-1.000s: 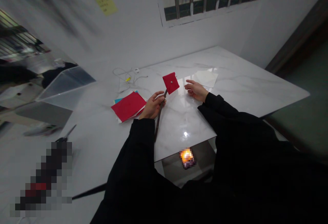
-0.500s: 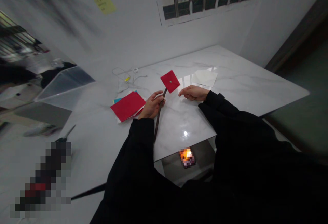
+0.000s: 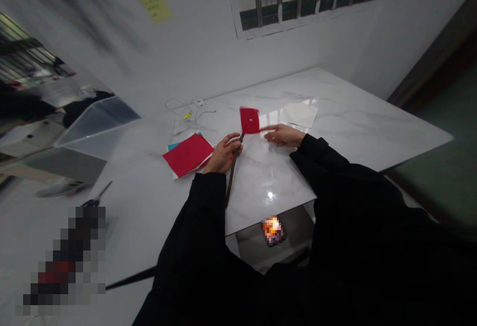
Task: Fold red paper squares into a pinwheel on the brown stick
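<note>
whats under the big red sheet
Under the red sheet, edges of a teal sheet and white paper stick out; the rest of the pile is covered.

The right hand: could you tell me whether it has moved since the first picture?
Yes: the right hand has reached left, away from the white sheet, fingertips now at the red square.

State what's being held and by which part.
The left hand grips a dark stick near its upper end, just below the red paper square at its tip. The right hand holds nothing, reaching to the square's edge.
</note>
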{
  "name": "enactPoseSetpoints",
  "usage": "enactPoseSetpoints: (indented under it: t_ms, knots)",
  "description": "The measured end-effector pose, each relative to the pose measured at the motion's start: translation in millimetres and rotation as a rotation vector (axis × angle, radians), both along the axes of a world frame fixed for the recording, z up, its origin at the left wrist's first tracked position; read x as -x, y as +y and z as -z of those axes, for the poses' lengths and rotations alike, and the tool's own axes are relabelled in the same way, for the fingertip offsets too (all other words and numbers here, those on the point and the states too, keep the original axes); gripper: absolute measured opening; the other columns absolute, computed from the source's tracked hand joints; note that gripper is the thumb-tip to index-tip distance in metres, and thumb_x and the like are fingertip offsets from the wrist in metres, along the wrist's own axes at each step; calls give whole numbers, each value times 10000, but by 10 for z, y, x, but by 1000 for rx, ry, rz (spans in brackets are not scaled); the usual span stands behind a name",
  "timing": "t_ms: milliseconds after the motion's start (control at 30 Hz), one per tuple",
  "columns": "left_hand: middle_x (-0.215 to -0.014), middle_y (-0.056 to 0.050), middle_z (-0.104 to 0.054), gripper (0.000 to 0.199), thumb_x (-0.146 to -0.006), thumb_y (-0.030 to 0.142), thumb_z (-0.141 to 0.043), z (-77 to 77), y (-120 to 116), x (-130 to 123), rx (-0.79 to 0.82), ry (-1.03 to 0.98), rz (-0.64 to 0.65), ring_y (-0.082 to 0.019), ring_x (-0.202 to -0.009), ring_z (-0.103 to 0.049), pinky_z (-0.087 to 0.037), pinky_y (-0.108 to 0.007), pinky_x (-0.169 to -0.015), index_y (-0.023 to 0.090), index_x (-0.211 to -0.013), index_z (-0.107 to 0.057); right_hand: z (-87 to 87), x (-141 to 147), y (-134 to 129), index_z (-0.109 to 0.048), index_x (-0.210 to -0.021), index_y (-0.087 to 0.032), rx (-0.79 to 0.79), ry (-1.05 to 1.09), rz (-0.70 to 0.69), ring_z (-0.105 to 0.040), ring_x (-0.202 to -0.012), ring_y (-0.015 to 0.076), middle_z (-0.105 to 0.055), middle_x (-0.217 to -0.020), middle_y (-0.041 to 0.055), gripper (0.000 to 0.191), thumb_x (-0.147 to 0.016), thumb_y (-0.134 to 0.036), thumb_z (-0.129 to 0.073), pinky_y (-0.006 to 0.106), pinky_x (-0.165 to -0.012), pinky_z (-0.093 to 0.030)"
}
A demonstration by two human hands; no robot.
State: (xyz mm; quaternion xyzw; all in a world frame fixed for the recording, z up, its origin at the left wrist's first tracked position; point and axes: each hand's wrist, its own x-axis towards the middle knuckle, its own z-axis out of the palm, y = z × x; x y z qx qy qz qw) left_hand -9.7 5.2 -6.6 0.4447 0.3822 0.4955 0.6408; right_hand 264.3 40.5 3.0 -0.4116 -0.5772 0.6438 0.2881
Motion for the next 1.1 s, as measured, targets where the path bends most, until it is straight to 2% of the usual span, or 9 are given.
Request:
enactPoseSetpoints:
  t_ms: [67, 100, 167, 333, 500, 667, 800, 967, 1100]
  knots:
    - [-961, -12, -723, 510, -696, 228, -959, 5, 0, 0, -6, 4, 0, -86, -758, -664, -531, -216, -744, 187, -1131, -695, -11, -34, -43, -768, -1208, -84, 58, -62, -515, -327, -451, 61, -504, -568, -55, 380, -922, -335, -777, 199, -432, -196]
    - [-961, -11, -722, 515, -695, 231, -962, 6, 0, 0, -5, 4, -1, -86, -761, -666, -532, -215, -746, 186, -1133, -695, -14, -43, -63, -789, -1150, -77, 86, -73, -716, -319, -441, 57, -490, -552, -57, 394, -923, -399, -789, 205, -432, -181]
    - [-955, -10, -720, 523, -695, 230, -963, 7, 1, 3, 1, -1, -2, -87, -765, -671, -534, -214, -749, 185, -1142, -694, -7, -40, -88, -796, -1127, -79, 114, -41, -857, -313, -432, 52, -498, -559, -55, 454, -915, -480, -804, 210, -430, -167]
    - [-971, -7, -721, 537, -692, 180, -951, -3, 32, 28, 63, -90, -51, -84, -766, -675, -538, -199, -735, 198, -1167, -703, 53, 55, -76, -762, -1061, -116, 116, 71, -502, -303, -449, 48, -501, -601, -65, 342, -904, -416, -813, 189, -424, -159]
    - [-997, -1, -712, 489, -753, 155, -895, -25, 25, 29, 94, -153, -47, -76, -795, -682, -557, -194, -781, 221, -1200, -708, 27, 224, -145, -759, -1042, -122, -8, 52, -348, -373, -475, 52, -562, -652, -42, 250, -969, -360, -730, 181, -437, -229]
    - [-977, 3, -714, 553, -770, 194, -891, -33, -40, -14, 51, -130, -15, -97, -824, -704, -564, -209, -764, 236, -1285, -694, -10, 518, -175, -745, -950, -137, -54, 4, -422, -500, -520, 73, -641, -672, -10, 271, -1005, -401, -708, 178, -478, -351]
    - [-956, 0, -719, 654, -735, 212, -926, -35, -55, -33, 54, -112, -1, -104, -751, -681, -488, -191, -578, 236, -1342, -685, 19, 745, -100, -653, -771, -144, -27, 68, -464, -517, -522, 67, -649, -671, 0, 366, -1018, -407, -717, 172, -491, -391]
    - [-951, 7, -708, 667, -733, 192, -925, -40, -44, -46, 35, -91, -4, -77, -659, -620, -437, -194, -518, 231, -1355, -686, 49, 814, -87, -715, -933, -123, 41, 148, -427, -504, -506, 65, -648, -665, -8, 294, -1094, -345, -610, 164, -491, -400]
    - [-1036, -22, -722, 620, -735, 201, -920, -48, -37, -37, 68, -102, 25, -128, -803, -689, -503, -215, -592, 237, -1311, -692, 59, 785, -146, -739, -957, -123, 46, 151, -435, -514, -504, 63, -665, -675, -4, 292, -1079, -372, -646, 161, -491, -405]
